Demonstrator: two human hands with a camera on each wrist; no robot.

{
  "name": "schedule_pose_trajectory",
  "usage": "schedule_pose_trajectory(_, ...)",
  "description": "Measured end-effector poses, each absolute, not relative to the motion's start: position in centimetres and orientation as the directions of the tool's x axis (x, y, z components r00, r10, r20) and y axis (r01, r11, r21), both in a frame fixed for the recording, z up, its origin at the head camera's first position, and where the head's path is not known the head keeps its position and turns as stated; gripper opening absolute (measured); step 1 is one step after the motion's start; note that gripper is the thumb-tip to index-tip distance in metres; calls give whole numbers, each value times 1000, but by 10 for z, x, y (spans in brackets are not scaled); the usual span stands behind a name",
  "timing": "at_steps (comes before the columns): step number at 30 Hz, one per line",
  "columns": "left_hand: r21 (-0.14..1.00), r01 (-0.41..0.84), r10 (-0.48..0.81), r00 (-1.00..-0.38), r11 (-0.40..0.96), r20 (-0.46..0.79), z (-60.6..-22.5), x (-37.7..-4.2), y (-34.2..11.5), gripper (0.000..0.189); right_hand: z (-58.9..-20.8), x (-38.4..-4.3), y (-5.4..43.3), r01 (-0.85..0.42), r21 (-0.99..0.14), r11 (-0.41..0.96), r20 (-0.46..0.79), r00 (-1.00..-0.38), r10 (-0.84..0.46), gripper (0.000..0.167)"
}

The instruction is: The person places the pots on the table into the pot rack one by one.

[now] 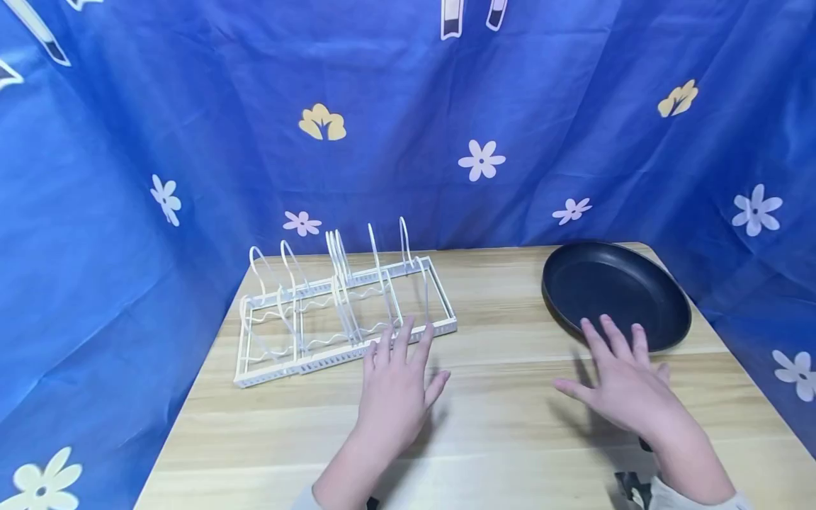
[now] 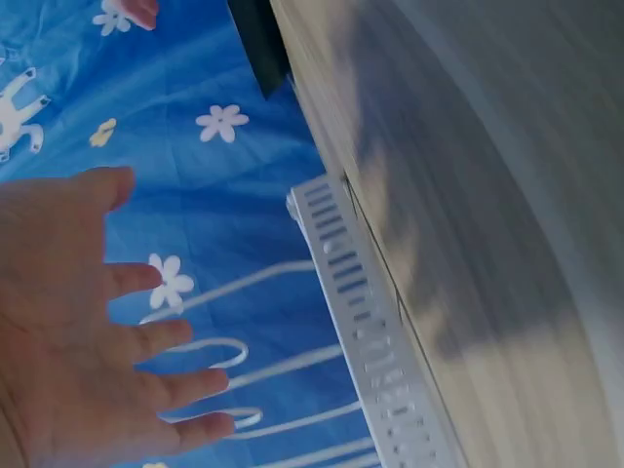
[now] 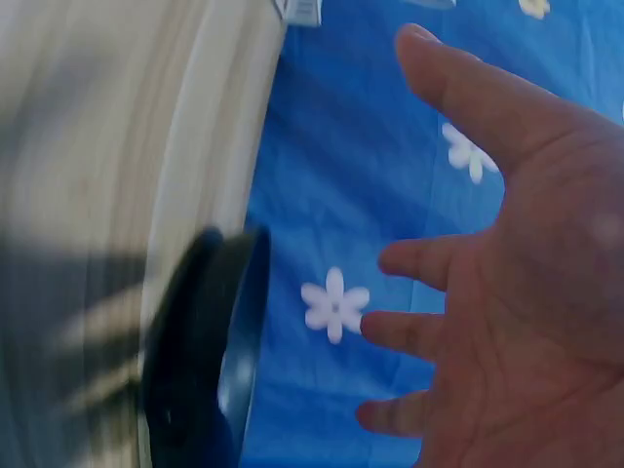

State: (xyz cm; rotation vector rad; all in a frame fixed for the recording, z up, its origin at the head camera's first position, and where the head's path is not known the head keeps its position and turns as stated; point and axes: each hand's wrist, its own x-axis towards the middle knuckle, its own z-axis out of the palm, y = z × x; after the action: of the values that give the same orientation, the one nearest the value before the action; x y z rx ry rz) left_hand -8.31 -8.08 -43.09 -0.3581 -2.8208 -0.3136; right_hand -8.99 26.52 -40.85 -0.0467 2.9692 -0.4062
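Note:
A white wire rack (image 1: pixel 376 347) with upright loops stands at the left of the wooden table. Fingers spread, my left hand (image 1: pixel 394 397) hovers by the rack's front right edge and overlaps it in the head view. In the left wrist view nothing lies in its palm (image 2: pixel 78 322). A black frying pan (image 1: pixel 612 290) rests at the back right. Just in front of the pan is my right hand (image 1: pixel 627 393), its fingers also spread and nothing in them. The right wrist view shows the pan's dark side (image 3: pixel 200 341) beyond the fingertips.
Blue cloth (image 1: pixel 395 177) printed with flowers hangs behind the table and along both sides. The light wooden tabletop (image 1: pixel 497 425) shows between the two hands. A small dark object (image 1: pixel 631 489) is beside the right wrist.

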Motion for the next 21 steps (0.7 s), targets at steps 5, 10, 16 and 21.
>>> schedule_pose_trajectory(5,263,336,258,-921,904,291,-428,-82,-62,66,-411,-91,302,29,-283,959,-131,-991,-9,122)
schedule_pose_trajectory(10,362,387,314,-917,848,246,-420,-82,-37,62,-414,-94,334,84,-285,955,-169,-985,36,115)
schedule_pose_trajectory(16,579,386,383,-914,718,134,-420,-84,-9,57,-423,-102,352,118,-288,950,-251,-967,44,104)
schedule_pose_trajectory(21,941,32,427,-896,338,-123,-434,-93,16,45,-431,-109,359,146,-320,936,-305,-951,45,97)
